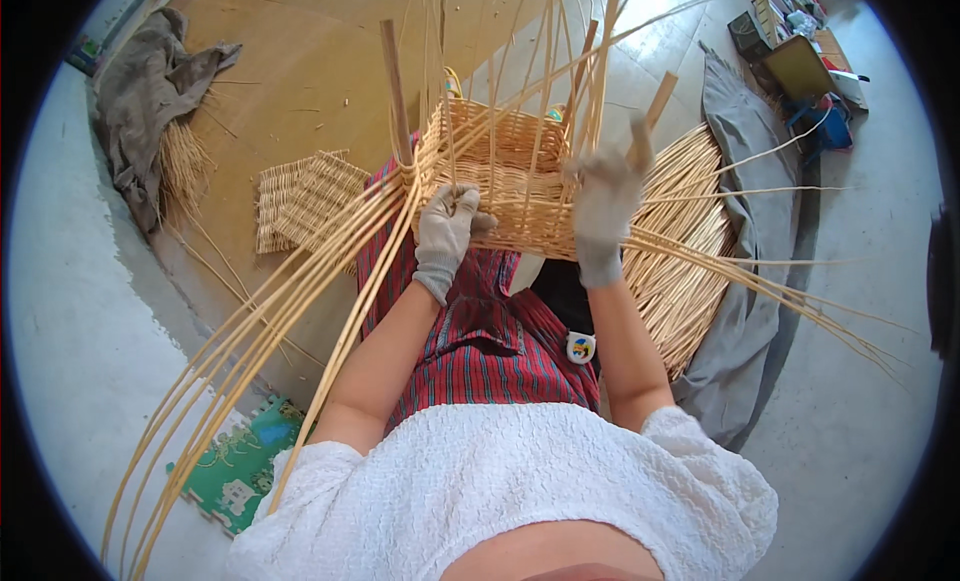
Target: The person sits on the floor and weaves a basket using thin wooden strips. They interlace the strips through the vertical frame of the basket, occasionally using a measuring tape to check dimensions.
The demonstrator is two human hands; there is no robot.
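A partly woven wicker basket (530, 181) rests on my lap, with upright stakes rising from its sides and thicker sticks at its corners. My left hand (447, 231), in a pale work glove, grips the top of the near wall toward its left end, fingers closed on the weave. My right hand (603, 206), gloved too, is over the near right corner; motion smears its fingers, so what they hold is hidden. A bundle of long canes (270, 291) fans out left from the near left corner. More canes (740, 266) stick out to the right.
Two flat woven panels (310, 201) lie on the floor at left. A thick pile of canes (690, 251) rests on grey cloth (745, 311) at right. Another grey cloth (150, 96) covers canes at far left. Boxes and odds and ends (800, 61) stand far right.
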